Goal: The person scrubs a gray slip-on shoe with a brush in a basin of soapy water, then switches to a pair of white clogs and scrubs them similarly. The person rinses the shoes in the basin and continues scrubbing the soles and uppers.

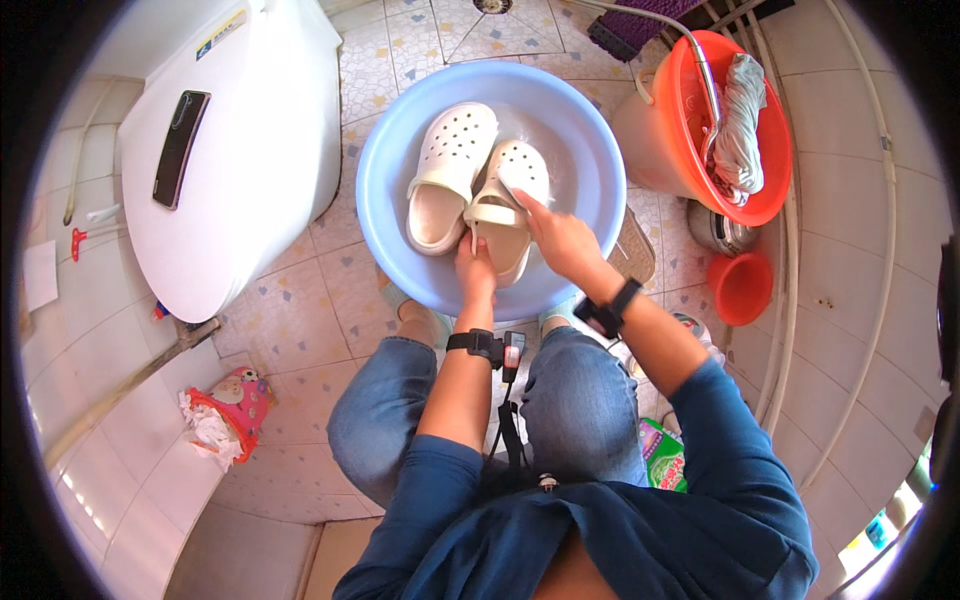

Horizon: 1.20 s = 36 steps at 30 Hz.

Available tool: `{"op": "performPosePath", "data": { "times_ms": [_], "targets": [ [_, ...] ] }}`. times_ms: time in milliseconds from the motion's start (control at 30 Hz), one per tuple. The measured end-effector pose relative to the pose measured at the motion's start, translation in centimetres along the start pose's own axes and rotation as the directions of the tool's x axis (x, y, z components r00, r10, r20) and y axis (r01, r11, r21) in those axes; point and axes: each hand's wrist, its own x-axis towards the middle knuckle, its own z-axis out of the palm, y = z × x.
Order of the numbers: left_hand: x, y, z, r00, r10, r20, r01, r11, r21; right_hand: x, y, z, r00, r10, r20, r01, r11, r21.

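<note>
My left hand (476,268) grips the side of a cream perforated foam clog (506,244) near its heel, inside a blue plastic basin (376,225). My right hand (559,236) is closed around a small pale tool, perhaps a brush, whose end (511,184) lies against the upper of that clog, beside the strap. What the fingers cover of the tool is hidden. Left of it, touching, rests the other cream clog (457,146), toe pointing away from me. Shallow water seems to lie in the basin.
At the left a smartphone (181,150) lies on a white toilet lid (247,150). An orange bucket (776,150) at the right holds a shower head and wet cloth (742,127). Below it stand a metal pot (720,229) and a small red bucket (740,289). A floor drain (493,6) shows at the top.
</note>
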Motion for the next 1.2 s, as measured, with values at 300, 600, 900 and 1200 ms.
{"op": "performPosePath", "data": {
  "times_ms": [300, 600, 900, 1200],
  "targets": [
    [-1.0, 1.1, 0.2, 0.906, 0.406, -0.120, -0.266, 0.766, 0.586, 6.1, 5.2, 1.9, 0.962, 0.242, -0.129, -0.225, 0.965, 0.137],
    [-3.7, 0.9, 1.9, 0.853, 0.522, 0.033, -0.437, 0.677, 0.592, 7.3, 5.6, 4.0, 0.896, 0.424, -0.133, -0.347, 0.855, 0.385],
    [0.3, -0.3, 3.3, 0.738, 0.608, 0.291, -0.583, 0.359, 0.729, 9.2, 6.5, 6.5, 0.871, 0.483, 0.085, -0.488, 0.836, 0.250],
    [1.6, 1.8, 3.1, 0.873, 0.399, 0.281, -0.448, 0.883, 0.138, 3.9, 5.8, 1.5, 0.954, 0.178, -0.243, -0.080, 0.927, 0.367]
  ]
}}
